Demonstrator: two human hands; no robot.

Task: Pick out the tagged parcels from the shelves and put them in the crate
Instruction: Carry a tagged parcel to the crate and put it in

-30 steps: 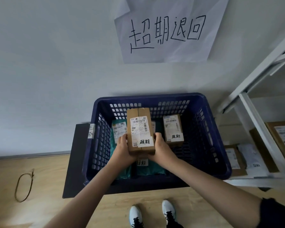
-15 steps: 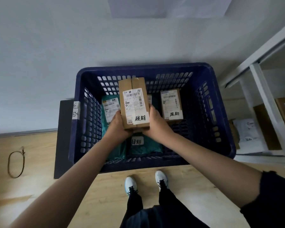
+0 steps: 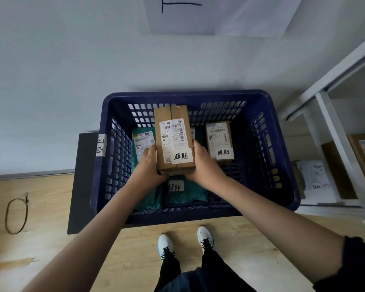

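While it hangs over the blue crate (image 3: 282, 165), the tagged parcel (image 3: 173, 140) sits pinched between both hands' curled fingers (image 3: 150, 150).

Bare forearms, dark sleeve (image 3: 354, 268), black trousers (image 3: 198, 277), white black-laced sneakers (image 3: 165, 245).

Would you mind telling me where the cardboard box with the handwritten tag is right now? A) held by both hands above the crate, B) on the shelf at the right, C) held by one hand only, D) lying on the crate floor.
A: the left hand and right hand grip the cardboard box at its sides over the blue crate.
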